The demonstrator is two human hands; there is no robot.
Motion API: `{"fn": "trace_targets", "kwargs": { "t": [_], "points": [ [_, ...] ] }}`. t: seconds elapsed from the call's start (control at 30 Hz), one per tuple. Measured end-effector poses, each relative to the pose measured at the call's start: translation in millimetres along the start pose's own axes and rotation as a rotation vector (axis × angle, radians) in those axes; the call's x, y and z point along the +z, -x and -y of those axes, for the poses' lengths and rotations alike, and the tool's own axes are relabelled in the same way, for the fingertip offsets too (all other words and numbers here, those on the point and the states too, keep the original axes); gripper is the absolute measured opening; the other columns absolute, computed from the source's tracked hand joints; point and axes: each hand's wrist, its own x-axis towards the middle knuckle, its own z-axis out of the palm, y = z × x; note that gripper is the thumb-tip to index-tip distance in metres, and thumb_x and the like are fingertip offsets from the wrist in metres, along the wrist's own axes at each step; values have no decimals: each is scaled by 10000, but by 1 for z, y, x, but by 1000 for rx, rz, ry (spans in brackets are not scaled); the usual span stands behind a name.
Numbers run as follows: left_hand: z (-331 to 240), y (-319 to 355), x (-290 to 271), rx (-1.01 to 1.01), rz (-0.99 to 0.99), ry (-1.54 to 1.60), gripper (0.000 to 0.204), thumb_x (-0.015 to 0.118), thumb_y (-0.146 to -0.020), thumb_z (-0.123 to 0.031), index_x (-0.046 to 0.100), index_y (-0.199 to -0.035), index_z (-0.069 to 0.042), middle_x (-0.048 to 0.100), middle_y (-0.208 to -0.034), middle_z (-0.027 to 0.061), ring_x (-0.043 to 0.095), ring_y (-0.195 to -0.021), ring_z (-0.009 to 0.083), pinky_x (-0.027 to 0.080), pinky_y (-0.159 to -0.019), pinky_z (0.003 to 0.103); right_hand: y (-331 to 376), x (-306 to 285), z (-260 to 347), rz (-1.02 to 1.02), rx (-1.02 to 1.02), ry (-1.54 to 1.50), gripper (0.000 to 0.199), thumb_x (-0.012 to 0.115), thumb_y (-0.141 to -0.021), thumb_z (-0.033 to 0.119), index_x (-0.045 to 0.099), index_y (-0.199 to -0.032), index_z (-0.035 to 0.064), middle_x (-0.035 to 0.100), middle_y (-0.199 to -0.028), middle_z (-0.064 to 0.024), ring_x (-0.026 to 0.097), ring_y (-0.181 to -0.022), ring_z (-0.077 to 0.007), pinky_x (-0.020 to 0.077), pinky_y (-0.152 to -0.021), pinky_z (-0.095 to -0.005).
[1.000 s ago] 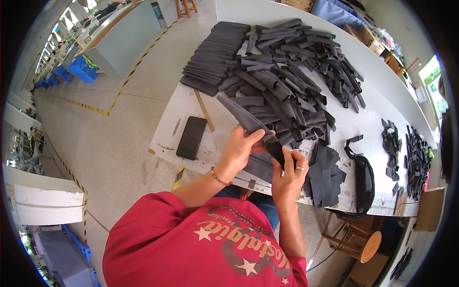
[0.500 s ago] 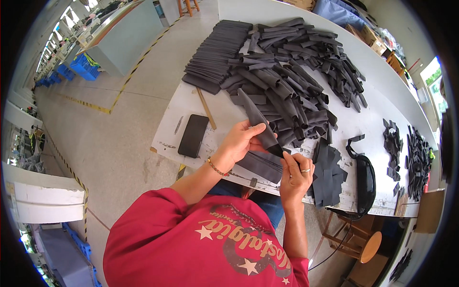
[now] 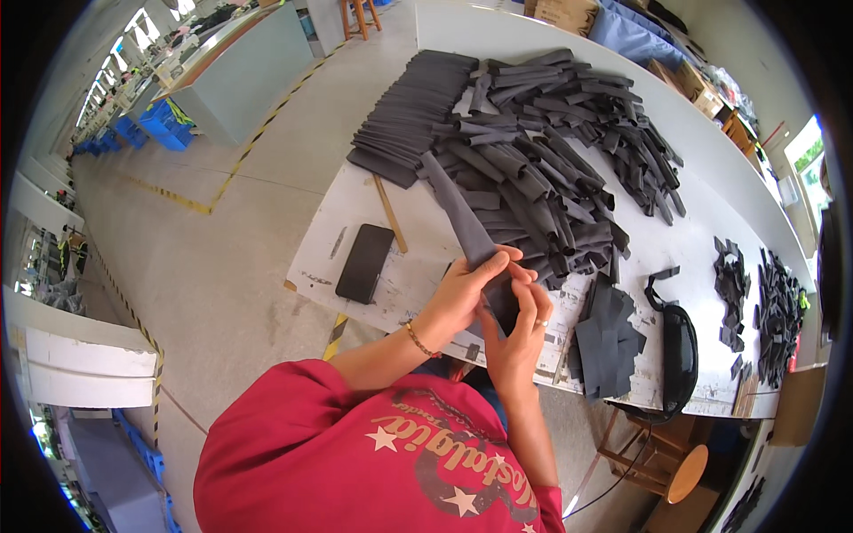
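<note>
Both my hands hold a long dark grey fabric strip (image 3: 459,213) over the table's near edge. My left hand (image 3: 464,291) is closed around its lower part, thumb on top. My right hand (image 3: 520,330) grips the lower end, where a darker part shows between the palms; what exactly the fingers pinch there is partly hidden. The strip's free end points up and left, in front of a heap of similar rolled or folded dark strips (image 3: 542,191). A neat row of flattened strips (image 3: 413,115) lies at the far left of the table.
A black phone (image 3: 365,264) and a thin wooden stick (image 3: 390,214) lie on the white table (image 3: 324,231) at left. Flat dark pieces (image 3: 609,342), a black case-like object (image 3: 680,360) and smaller scraps (image 3: 730,293) are at right. A wooden stool (image 3: 686,473) stands below.
My right hand has moved left and up against my left hand, turning its palm inward. The strip has shifted with it, and the flat dark piece below my hands no longer shows on the table.
</note>
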Motion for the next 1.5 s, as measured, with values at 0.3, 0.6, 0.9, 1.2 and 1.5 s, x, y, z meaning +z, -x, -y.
{"fn": "trace_targets", "kwargs": {
  "t": [0.3, 0.6, 0.9, 1.2, 1.5],
  "points": [
    [27, 5, 1, 107, 62, -49, 281, 509, -1016, -282, 577, -1078, -17, 650, -916, 103, 620, -1076, 246, 476, -960, 379, 6, -1, -19, 141, -15, -37, 332, 710, -759, -39, 540, -1042, -4, 575, -1049, -220, 591, -936, -406, 498, -784, -430],
    [35, 8, 1, 41, 67, 54, 261, 521, -1009, -259, 595, -1090, -22, 669, -1061, 149, 598, -1130, 249, 462, -982, 375, 4, -12, -24, 209, 11, -99, 173, 679, -813, -39, 570, -944, -12, 593, -1006, -164, 637, -776, -307, 523, -673, -359],
    [-1, -4, 5, 188, 23, 4, 352, 560, -988, -304, 585, -1146, 9, 676, -925, 115, 670, -958, 274, 507, -893, 400, -2, -29, -30, 183, -98, -64, 177, 735, -763, -28, 592, -864, -1, 603, -930, -154, 614, -723, -315, 497, -600, -374],
    [17, 7, 16, 196, -50, 115, 300, 506, -1013, -322, 579, -1092, -42, 639, -853, 69, 655, -991, 284, 477, -938, 409, -5, -26, -27, 157, -76, -99, 153, 736, -766, -23, 605, -840, 3, 632, -924, -131, 628, -703, -289, 491, -580, -340],
    [16, 10, 15, 149, -16, 110, 274, 495, -1016, -326, 578, -1054, -68, 615, -863, 58, 629, -1077, 291, 456, -978, 414, -13, -23, -25, 180, -117, -148, 163, 724, -760, -49, 602, -860, -9, 618, -929, -146, 632, -724, -309, 506, -597, -365]
  ]
}}
